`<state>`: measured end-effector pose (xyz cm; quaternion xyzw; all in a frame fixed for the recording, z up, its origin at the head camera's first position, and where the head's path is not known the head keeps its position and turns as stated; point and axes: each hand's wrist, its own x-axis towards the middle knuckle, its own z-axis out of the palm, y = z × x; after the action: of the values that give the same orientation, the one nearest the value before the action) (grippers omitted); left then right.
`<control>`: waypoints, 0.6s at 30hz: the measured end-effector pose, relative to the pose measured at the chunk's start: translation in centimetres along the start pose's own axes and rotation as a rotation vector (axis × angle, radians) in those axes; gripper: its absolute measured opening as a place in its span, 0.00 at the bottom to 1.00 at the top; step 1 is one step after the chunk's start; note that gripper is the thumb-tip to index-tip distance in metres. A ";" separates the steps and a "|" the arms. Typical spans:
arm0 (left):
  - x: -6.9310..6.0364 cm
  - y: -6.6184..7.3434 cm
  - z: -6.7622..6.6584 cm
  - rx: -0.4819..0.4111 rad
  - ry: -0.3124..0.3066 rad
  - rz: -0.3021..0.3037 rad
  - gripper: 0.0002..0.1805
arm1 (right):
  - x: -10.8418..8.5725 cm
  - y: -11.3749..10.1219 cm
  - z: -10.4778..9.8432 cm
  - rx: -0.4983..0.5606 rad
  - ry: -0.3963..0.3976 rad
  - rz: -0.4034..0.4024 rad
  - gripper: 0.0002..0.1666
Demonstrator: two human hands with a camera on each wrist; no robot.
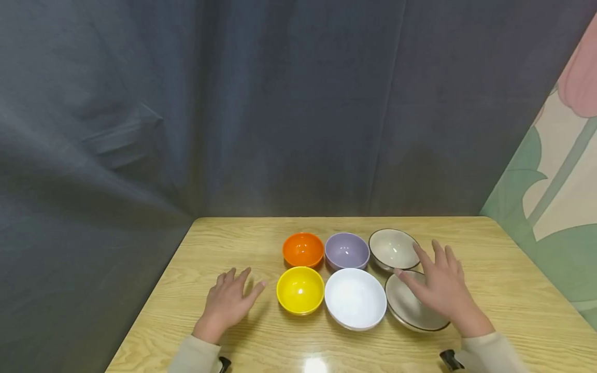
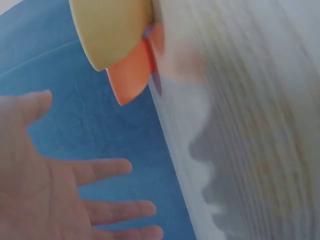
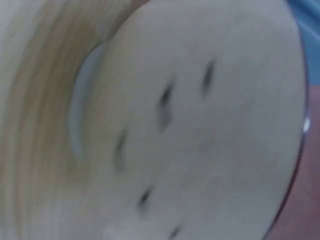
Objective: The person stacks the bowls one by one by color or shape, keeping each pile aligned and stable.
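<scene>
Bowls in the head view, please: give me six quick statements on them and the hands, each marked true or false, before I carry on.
1. The white bowl stands between the yellow bowl and the near dark-rimmed bowl. True.
2. The yellow bowl stands in the far row. False: it is in the near row, in front of the orange bowl.
3. The left hand is left of the yellow bowl, holding nothing. True.
4. The left hand touches the white bowl. False: they are apart, with the yellow bowl between.
5. The right hand partly hides the near dark-rimmed bowl. True.
6. Only four bowls are in view. False: there are six.
</scene>
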<state>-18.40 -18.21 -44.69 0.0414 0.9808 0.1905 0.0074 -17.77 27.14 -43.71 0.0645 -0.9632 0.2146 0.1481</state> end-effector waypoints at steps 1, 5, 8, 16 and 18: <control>0.0 0.2 0.0 0.011 0.009 -0.009 0.44 | 0.1 -0.4 0.0 0.003 0.019 -0.019 0.48; -0.2 0.8 -0.1 0.023 0.041 -0.025 0.42 | 0.6 -2.0 0.0 0.014 0.084 -0.091 0.41; -0.4 1.2 -0.1 0.020 0.044 -0.032 0.41 | 1.0 -3.0 0.3 0.035 0.123 -0.127 0.36; -0.7 1.9 0.1 -0.030 0.049 -0.027 0.41 | 1.9 -5.2 1.4 0.030 0.104 -0.163 0.24; -0.7 2.1 0.0 -0.049 0.047 -0.021 0.43 | 2.1 -5.8 1.6 0.042 0.061 -0.164 0.18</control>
<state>-17.52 -16.33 -43.96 0.0262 0.9761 0.2155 -0.0127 -19.10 21.13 -42.12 0.1398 -0.9450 0.2238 0.1931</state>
